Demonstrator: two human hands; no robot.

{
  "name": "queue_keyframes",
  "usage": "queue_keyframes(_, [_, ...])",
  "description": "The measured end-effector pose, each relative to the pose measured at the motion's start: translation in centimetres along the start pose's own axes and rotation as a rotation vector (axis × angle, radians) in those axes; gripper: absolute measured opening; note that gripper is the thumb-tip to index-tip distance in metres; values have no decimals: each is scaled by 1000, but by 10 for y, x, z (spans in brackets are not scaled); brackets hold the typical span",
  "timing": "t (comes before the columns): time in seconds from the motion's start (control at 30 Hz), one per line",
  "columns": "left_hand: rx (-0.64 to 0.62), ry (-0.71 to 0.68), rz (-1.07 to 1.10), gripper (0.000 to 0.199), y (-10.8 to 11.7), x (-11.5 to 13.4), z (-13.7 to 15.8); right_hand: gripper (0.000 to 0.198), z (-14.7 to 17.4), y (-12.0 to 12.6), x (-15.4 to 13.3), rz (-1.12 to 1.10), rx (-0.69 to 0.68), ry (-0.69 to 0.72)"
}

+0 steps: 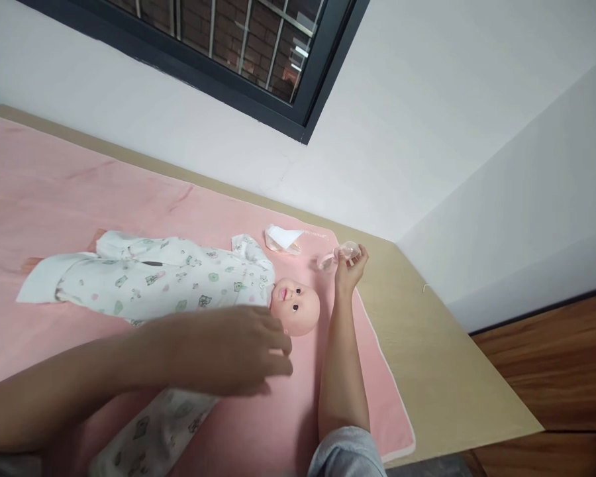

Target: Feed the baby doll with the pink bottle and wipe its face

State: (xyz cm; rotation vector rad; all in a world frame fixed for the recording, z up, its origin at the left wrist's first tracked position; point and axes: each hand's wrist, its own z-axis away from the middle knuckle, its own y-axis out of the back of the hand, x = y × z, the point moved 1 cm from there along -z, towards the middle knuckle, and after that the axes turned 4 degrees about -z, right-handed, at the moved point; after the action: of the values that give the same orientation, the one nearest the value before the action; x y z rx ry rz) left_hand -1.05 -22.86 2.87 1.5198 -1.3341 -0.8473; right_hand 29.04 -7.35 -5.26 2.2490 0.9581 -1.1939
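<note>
A bald baby doll (pixel 300 306) lies on its back, dressed in a white suit (pixel 171 268) printed with small animals. My left hand (pixel 228 351) hovers over the near side of the doll's neck, fingers loosely bent and apart, with no object showing in them. Beyond the doll's head, my right hand (pixel 352 270) grips a small see-through plastic item (pixel 348 250) whose exact kind I cannot make out. Part of it, or a second clear piece, shows just left of the fingers. My left forearm hides part of the suit and of a printed white cloth (pixel 153 434) in front.
A pink mat (pixel 372 391) with a pale edge covers much of the light wooden table (pixel 442 371). A crumpled white packet (pixel 283 238) lies near the doll's shoulder. A white wall with a dark-framed window (pixel 298 122) stands behind. Brown wooden panels (pixel 551 358) are at right.
</note>
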Motion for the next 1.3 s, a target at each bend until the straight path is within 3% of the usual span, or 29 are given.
queue_keyframes(0.13, [-11,259,90,27,10,-40,-4,68,-2,-5,-44,-197,-143,18])
queue_keyframes(0.3, [243,669,-7,31,20,-65,1,70,18,-13,-106,-360,-447,65])
queue_keyframes(0.4, [365,808,96,38,24,-64,4,67,41,-15,-140,-400,-598,69])
queue_keyframes(0.57, [412,766,327,65,24,-59,6,65,76,-20,-176,-393,-727,102])
queue_keyframes(0.73, [446,791,420,66,22,-56,3,68,99,-31,-186,-418,-758,66])
queue_keyframes(0.87, [435,850,425,57,23,-54,-2,63,106,-35,-189,-422,-790,57])
queue_keyframes(1.03, [418,855,313,35,22,-53,-4,48,104,-29,-190,-375,-699,73])
queue_keyframes(1.3, [393,770,174,33,18,-59,-3,45,96,-24,-189,-393,-758,-3])
